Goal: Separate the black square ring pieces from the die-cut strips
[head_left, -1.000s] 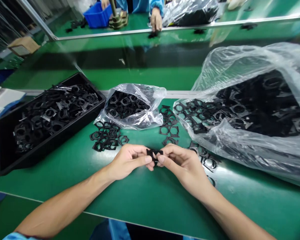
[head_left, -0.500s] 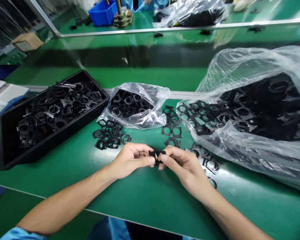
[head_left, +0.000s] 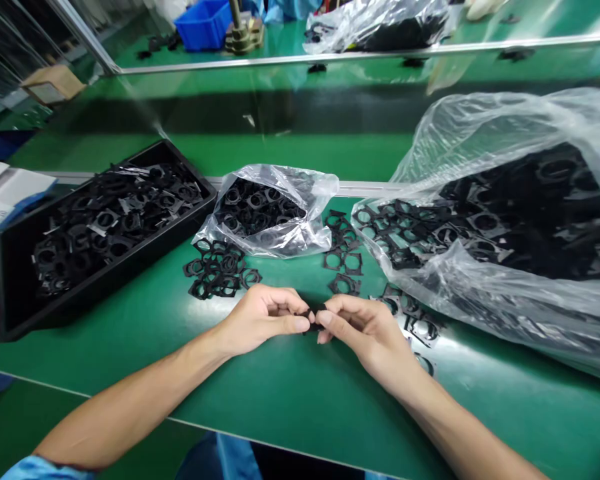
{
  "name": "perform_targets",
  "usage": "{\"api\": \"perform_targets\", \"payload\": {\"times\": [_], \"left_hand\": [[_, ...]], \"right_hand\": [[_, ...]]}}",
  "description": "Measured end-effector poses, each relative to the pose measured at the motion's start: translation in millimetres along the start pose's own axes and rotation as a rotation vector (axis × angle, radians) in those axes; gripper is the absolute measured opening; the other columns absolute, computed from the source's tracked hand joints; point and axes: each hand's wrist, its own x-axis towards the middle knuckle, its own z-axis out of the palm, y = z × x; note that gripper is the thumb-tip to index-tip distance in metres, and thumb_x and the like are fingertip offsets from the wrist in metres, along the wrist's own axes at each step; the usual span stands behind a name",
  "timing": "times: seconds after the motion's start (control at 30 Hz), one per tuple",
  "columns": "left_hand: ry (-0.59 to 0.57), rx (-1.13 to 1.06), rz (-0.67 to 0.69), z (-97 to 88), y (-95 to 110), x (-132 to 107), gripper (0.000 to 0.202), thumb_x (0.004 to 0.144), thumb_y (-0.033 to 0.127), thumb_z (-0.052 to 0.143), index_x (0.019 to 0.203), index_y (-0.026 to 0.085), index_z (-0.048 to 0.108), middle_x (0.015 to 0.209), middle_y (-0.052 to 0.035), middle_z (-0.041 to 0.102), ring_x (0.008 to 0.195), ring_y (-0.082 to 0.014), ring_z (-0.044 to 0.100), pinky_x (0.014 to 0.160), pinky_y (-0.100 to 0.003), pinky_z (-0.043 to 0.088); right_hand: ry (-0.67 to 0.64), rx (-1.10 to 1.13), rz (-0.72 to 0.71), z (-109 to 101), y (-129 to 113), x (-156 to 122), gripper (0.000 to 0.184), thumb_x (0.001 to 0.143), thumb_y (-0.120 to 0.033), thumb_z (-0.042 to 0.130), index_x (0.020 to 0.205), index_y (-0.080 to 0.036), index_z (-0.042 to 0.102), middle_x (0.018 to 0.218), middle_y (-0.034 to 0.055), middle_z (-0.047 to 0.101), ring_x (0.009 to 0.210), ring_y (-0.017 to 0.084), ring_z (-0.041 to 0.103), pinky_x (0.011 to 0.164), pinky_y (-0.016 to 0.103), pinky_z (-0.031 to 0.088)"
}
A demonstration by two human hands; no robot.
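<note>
My left hand (head_left: 263, 319) and my right hand (head_left: 360, 327) meet over the green table (head_left: 280, 400), both pinched on one small black plastic part (head_left: 314, 313) that is mostly hidden between the fingertips. A loose pile of black ring-shaped parts (head_left: 219, 269) lies just beyond my left hand. More loose parts (head_left: 344, 261) lie beyond my right hand. A small clear bag of the same parts (head_left: 267, 212) sits behind both piles.
A black tray (head_left: 10, 267) full of parts stands at the left. A large clear bag of parts (head_left: 510, 220) fills the right side. Behind runs a green conveyor (head_left: 280, 127), with a blue bin (head_left: 203, 23) and another bag (head_left: 380, 23) on the far table.
My fingertips have closed tighter round the black part, so less of it shows. The person's hand at the far table, seen a second ago, has gone from view.
</note>
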Motion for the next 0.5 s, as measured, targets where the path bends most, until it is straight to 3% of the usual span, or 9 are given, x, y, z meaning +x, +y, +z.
{"api": "perform_targets", "payload": {"times": [0.13,0.43,0.5], "left_hand": [[0.096,0.125,0.073,2.5,-2.6,-2.3,0.017,0.073,0.03,0.085,0.077,0.014,0.081,0.073,-0.0038,0.069,0.062,-0.0114,0.056,0.056,-0.023,0.043],[0.124,0.091,0.058,1.8,0.0,-2.0,0.024,0.072,0.034,0.085,0.07,0.014,0.073,0.065,0.0005,0.061,0.059,-0.0104,0.049,0.054,-0.022,0.038],[0.072,0.029,0.033,0.6,0.0,-1.0,0.03,0.07,0.039,0.087,0.07,0.014,0.071,0.065,0.0002,0.063,0.06,-0.0109,0.052,0.056,-0.023,0.04]], "right_hand": [[0.116,-0.185,-0.107,1.4,3.8,0.3,0.03,0.093,-0.034,0.065,0.068,-0.018,0.069,0.065,0.0025,0.067,0.062,0.016,0.058,0.061,0.027,0.044],[0.075,-0.023,-0.014,2.8,1.7,0.7,0.037,0.089,-0.048,0.071,0.068,-0.017,0.07,0.063,0.0038,0.069,0.06,0.016,0.06,0.059,0.027,0.045],[0.071,-0.001,0.008,2.7,0.8,0.3,0.037,0.089,-0.048,0.07,0.068,-0.017,0.07,0.064,0.0041,0.07,0.061,0.017,0.061,0.06,0.028,0.047]]}}
